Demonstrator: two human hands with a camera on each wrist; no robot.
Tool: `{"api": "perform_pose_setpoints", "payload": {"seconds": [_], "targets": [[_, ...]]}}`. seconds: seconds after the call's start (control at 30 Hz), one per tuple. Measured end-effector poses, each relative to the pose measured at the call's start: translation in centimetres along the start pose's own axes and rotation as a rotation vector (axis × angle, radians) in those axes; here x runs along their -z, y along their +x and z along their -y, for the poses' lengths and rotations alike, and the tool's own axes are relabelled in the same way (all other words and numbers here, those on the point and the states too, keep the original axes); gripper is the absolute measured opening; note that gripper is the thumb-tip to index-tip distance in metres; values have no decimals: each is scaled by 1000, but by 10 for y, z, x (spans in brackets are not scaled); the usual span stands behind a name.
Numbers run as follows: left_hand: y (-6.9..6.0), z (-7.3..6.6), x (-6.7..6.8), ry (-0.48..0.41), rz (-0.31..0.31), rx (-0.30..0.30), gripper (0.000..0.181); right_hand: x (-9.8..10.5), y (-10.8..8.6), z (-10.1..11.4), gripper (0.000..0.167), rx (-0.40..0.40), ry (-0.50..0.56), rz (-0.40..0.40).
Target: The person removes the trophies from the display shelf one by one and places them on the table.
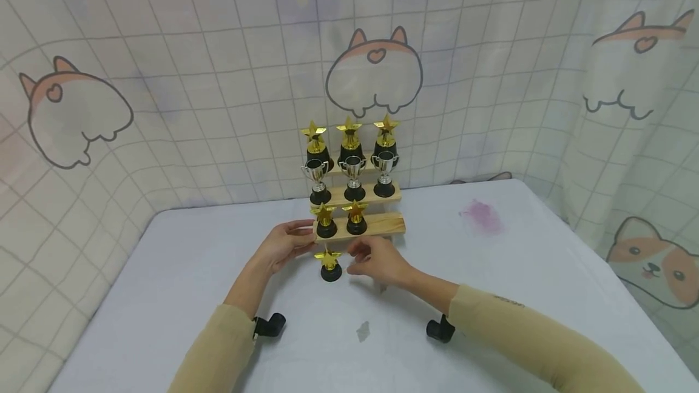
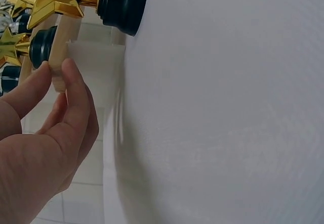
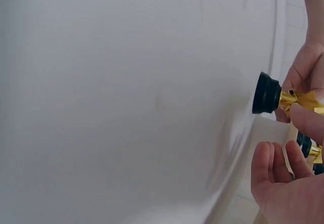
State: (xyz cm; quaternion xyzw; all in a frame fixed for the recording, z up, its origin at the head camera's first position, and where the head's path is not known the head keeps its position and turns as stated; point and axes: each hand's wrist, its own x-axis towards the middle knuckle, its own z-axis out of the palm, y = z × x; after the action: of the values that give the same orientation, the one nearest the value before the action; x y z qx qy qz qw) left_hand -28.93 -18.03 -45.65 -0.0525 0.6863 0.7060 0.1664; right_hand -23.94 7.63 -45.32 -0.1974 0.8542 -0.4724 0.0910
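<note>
A tiered wooden stand [image 1: 394, 224] holds small trophies on its steps. My left hand [image 1: 286, 244] pinches the left end of its lowest step, thumb on top and fingers beneath, as the left wrist view shows. Two gold star trophies [image 1: 357, 217] stand on that step, towards the left. In front of the stand, another star trophy [image 1: 330, 267] with a black base is upright on the table. Just right of it is my right hand [image 1: 379, 261], fingers loosely bent and holding nothing. In the right wrist view its thumb [image 3: 306, 120] overlaps the star, but the head view shows a gap.
Three silver cup trophies [image 1: 354, 178] occupy the middle step, and three larger gold star trophies [image 1: 349, 141] the top one. The white table [image 1: 196, 272] meets a gridded cloth backdrop [image 1: 246, 77]. A pink stain [image 1: 483, 215] marks the cloth on the right.
</note>
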Motion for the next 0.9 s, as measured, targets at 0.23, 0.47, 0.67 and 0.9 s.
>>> {"api": "perform_pose_setpoints", "payload": {"seconds": [0.23, 0.47, 0.67, 0.9], "targets": [[-1, -1, 0, -12, 6, 17, 51, 17, -5, 4, 29, -3, 43, -21], [0, -3, 0, -13, 0, 22, 52, 36, -2, 7, 22, 33, 43, -121], [1, -1, 0, -15, 5, 26, 52, 45, 2, 12, 24, -9, 49, -177], [-1, -3, 1, -22, 15, 20, 53, 50, 11, 8, 26, -5, 15, -221]]}}
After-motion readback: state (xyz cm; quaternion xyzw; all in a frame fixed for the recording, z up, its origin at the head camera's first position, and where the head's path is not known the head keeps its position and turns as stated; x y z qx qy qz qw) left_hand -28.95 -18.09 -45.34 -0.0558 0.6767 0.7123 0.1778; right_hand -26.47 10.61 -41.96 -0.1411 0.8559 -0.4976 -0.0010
